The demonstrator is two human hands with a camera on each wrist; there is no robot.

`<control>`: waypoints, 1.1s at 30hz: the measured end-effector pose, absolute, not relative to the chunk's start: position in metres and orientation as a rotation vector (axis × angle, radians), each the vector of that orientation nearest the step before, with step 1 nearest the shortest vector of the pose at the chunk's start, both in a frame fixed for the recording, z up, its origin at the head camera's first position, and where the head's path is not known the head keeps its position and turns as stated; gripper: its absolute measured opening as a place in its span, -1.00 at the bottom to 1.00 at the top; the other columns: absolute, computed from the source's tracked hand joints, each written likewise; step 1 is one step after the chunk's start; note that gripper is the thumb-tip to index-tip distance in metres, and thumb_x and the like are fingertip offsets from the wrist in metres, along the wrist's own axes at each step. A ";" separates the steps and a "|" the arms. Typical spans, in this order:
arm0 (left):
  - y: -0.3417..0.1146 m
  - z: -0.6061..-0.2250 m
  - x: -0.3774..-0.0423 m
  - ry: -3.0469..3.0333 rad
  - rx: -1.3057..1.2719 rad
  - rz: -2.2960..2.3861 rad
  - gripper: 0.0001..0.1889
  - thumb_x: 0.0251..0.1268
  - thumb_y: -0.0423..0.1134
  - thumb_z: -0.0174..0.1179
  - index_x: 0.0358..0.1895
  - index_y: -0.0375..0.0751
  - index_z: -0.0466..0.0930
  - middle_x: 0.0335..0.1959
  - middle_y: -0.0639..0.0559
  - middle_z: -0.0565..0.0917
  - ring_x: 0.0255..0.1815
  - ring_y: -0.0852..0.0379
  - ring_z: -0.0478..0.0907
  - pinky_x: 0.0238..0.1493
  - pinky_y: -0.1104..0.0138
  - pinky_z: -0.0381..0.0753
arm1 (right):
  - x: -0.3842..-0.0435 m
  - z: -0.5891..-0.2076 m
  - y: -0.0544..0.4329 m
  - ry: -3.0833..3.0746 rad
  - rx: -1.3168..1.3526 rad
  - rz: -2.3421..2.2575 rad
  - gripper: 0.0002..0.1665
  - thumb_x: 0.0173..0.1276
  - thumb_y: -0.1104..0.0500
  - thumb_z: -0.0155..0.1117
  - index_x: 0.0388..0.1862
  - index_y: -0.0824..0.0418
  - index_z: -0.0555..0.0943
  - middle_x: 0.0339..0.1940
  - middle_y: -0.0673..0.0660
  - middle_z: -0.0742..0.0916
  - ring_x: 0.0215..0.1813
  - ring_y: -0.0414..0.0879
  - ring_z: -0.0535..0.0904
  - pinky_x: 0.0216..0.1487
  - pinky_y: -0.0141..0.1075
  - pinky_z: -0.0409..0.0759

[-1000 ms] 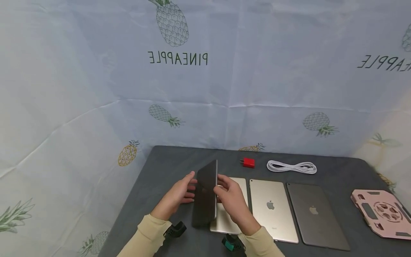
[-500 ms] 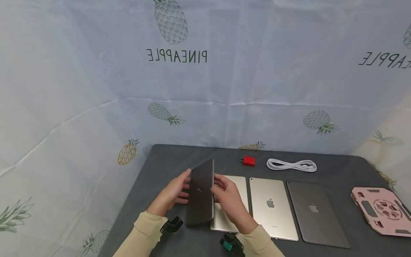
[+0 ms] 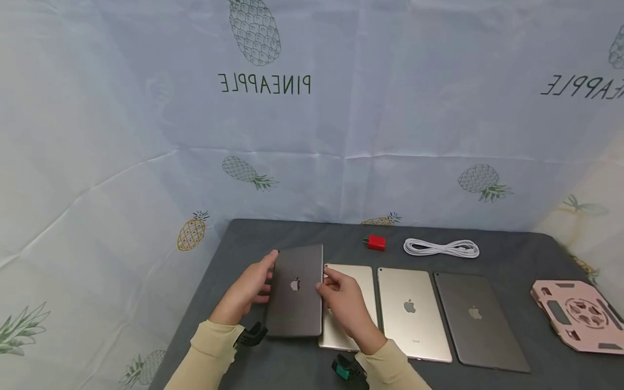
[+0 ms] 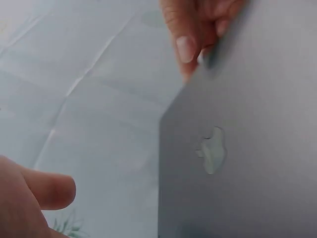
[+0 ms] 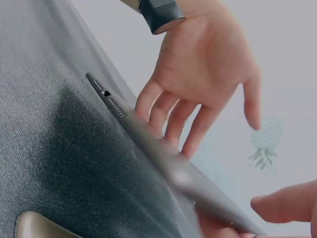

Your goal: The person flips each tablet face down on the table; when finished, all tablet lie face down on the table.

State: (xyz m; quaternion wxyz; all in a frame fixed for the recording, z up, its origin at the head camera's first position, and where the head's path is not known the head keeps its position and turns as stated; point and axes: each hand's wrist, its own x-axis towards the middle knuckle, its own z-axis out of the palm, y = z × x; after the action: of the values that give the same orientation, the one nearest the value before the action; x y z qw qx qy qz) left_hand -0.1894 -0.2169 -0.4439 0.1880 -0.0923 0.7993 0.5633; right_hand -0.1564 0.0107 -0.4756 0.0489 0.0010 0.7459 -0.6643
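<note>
A dark grey tablet [image 3: 295,303] with an apple logo is held tilted above the table, its back toward me. My right hand [image 3: 348,303] pinches its right edge, thumb in front and fingers behind. At the left edge is my left hand [image 3: 246,287], its fingers fairly straight and reaching behind the tablet. The right wrist view shows the left palm [image 5: 208,64] facing the tablet, thumb spread away from it. A gold tablet [image 3: 361,281] lies partly hidden under my right hand. Beside it rest another gold tablet [image 3: 413,330] and a dark grey one [image 3: 480,341].
Toward the back of the grey table [image 3: 263,234] lie a red charger plug [image 3: 375,242] and a coiled white cable [image 3: 441,248]. A pink case [image 3: 580,314] sits at the far right. Behind the table hangs a pineapple-print cloth [image 3: 404,119].
The held tablet has turned from nearly edge-on to showing its whole back, its left side swinging left. My left hand has moved left with that side; the right hand keeps its grip.
</note>
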 end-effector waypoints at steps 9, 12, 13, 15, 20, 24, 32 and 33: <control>-0.224 -0.443 -0.191 2.303 -0.289 1.494 -0.02 0.65 0.45 -0.25 0.67 -0.40 0.18 0.52 -0.46 0.40 0.37 -0.41 0.55 0.24 -0.14 0.70 | -0.156 -0.482 0.005 2.340 0.020 -1.829 -0.30 0.48 0.16 0.38 0.47 0.53 0.50 -0.04 0.24 0.74 -0.08 -0.07 0.64 -0.18 -0.32 0.66; -0.226 -0.445 -0.192 2.318 -0.279 1.464 0.00 0.64 0.47 -0.26 0.68 -0.40 0.15 0.54 -0.48 0.40 0.37 -0.41 0.54 0.23 -0.14 0.71 | -0.156 -0.485 0.003 2.350 -0.002 -1.805 -0.26 0.48 0.14 0.38 0.48 0.56 0.47 0.09 0.30 0.74 0.03 -0.02 0.69 -0.07 -0.23 0.72; -0.227 -0.446 -0.192 2.321 -0.275 1.455 0.00 0.64 0.47 -0.26 0.68 -0.40 0.15 0.55 -0.48 0.40 0.37 -0.41 0.54 0.23 -0.14 0.71 | -0.155 -0.486 0.002 2.356 -0.012 -1.798 -0.25 0.48 0.13 0.37 0.48 0.57 0.46 0.14 0.33 0.74 0.06 0.00 0.71 -0.03 -0.19 0.74; -0.227 -0.447 -0.193 2.323 -0.266 1.438 0.01 0.63 0.48 -0.26 0.69 -0.39 0.14 0.56 -0.48 0.40 0.38 -0.41 0.53 0.23 -0.13 0.70 | -0.155 -0.488 0.000 2.360 -0.037 -1.790 -0.25 0.49 0.14 0.35 0.49 0.57 0.45 0.18 0.37 0.73 0.09 0.03 0.74 0.00 -0.14 0.76; -0.228 -0.449 -0.195 2.345 -0.263 1.389 0.01 0.64 0.46 -0.28 0.68 -0.42 0.15 0.55 -0.49 0.43 0.37 -0.42 0.56 0.30 -0.18 0.66 | -0.154 -0.491 -0.003 2.392 -0.038 -1.759 -0.20 0.49 0.11 0.33 0.54 0.55 0.40 0.22 0.39 0.70 0.11 0.07 0.75 0.01 -0.12 0.75; -0.228 -0.450 -0.196 2.373 -0.243 1.374 0.00 0.67 0.42 -0.29 0.68 -0.48 0.12 0.57 -0.52 0.38 0.45 -0.50 0.50 0.44 -0.25 0.54 | -0.153 -0.490 -0.003 2.433 -0.026 -1.731 -0.15 0.48 0.08 0.34 0.56 0.57 0.36 0.22 0.39 0.69 0.19 0.15 0.74 0.09 -0.05 0.77; -0.225 -0.455 -0.195 2.396 -0.194 1.377 -0.02 0.69 0.38 -0.24 0.68 -0.51 0.11 0.69 -0.53 0.16 0.61 -0.53 0.30 0.52 -0.28 0.47 | -0.149 -0.484 -0.005 2.463 -0.072 -1.701 -0.21 0.49 0.09 0.36 0.54 0.51 0.42 0.12 0.32 0.79 0.12 0.11 0.79 0.06 0.00 0.80; -0.225 -0.455 -0.195 2.397 -0.194 1.379 -0.02 0.69 0.39 -0.23 0.68 -0.50 0.12 0.70 -0.52 0.15 0.62 -0.53 0.29 0.52 -0.28 0.46 | -0.149 -0.483 -0.006 2.459 -0.079 -1.700 -0.21 0.49 0.09 0.36 0.54 0.51 0.42 0.13 0.33 0.79 0.12 0.11 0.79 0.06 0.00 0.79</control>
State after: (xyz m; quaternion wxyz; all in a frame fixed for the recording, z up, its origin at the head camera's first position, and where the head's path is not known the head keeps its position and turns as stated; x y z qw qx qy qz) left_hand -0.1945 -0.2245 -0.4549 0.1839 -0.0689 0.8499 0.4889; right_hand -0.1487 -0.0058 -0.4834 0.0754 -0.0263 0.8199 -0.5670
